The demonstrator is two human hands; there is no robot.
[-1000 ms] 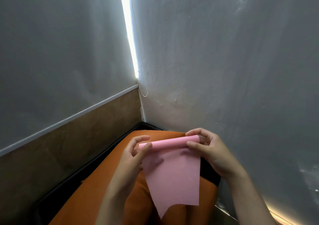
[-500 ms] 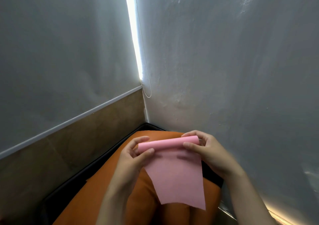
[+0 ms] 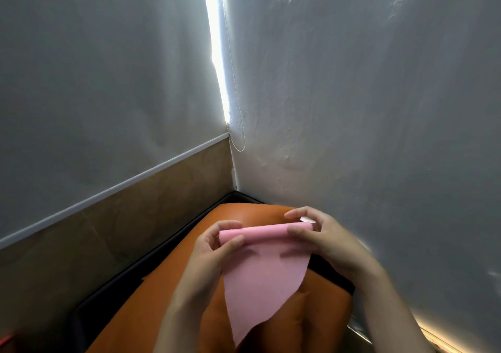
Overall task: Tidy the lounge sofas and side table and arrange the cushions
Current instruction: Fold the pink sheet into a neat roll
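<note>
A pink cloth (image 3: 263,279) hangs in front of me, its top edge rolled into a tube. My left hand (image 3: 214,247) pinches the left end of the roll and my right hand (image 3: 322,236) pinches the right end. The loose part of the cloth droops to a point over an orange leather sofa back (image 3: 168,298). The sofa has a dark frame (image 3: 130,274) and fills the room's corner below my hands.
Two grey walls meet in the corner ahead, with a bright strip of window light (image 3: 217,54) and a blind's bead cord (image 3: 238,125). A brown panel (image 3: 95,233) with a white rail runs along the left wall.
Both hands have kept rolling the cloth's top edge, so the roll is thicker and the hanging part shorter and skewed to a point. The view has shifted slightly.
</note>
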